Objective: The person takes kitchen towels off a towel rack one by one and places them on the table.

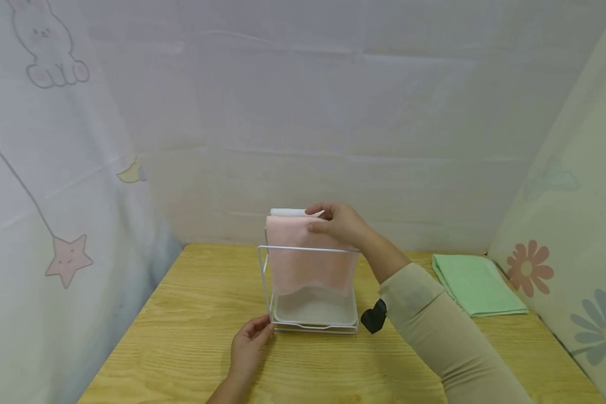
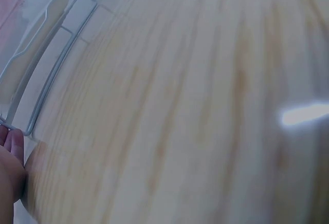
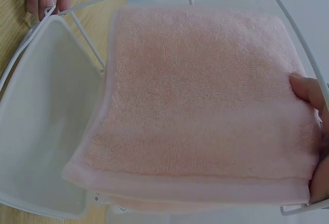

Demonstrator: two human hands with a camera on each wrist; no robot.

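A folded pink towel [image 1: 303, 269] hangs in a white wire rack [image 1: 308, 248], above a pale tray [image 1: 315, 308] at its base. My right hand [image 1: 340, 224] pinches the towel near its top right corner, with the thumb [image 3: 306, 88] on the front face and the other fingers reaching over behind. Just behind the towel's top edge shows a white folded item [image 1: 287, 212], mostly hidden. At the rack's lower left front corner, my left hand [image 1: 251, 345] holds the wire frame between thumb and fingers; its fingertips [image 2: 17, 141] show at that corner in the left wrist view.
A folded green towel [image 1: 477, 285] lies on the wooden table [image 1: 197, 314] at the right. To the right of the rack, a black heart-shaped piece [image 1: 374, 316] shows beside the right sleeve. Printed cloth walls [image 1: 283, 112] enclose the back and sides.
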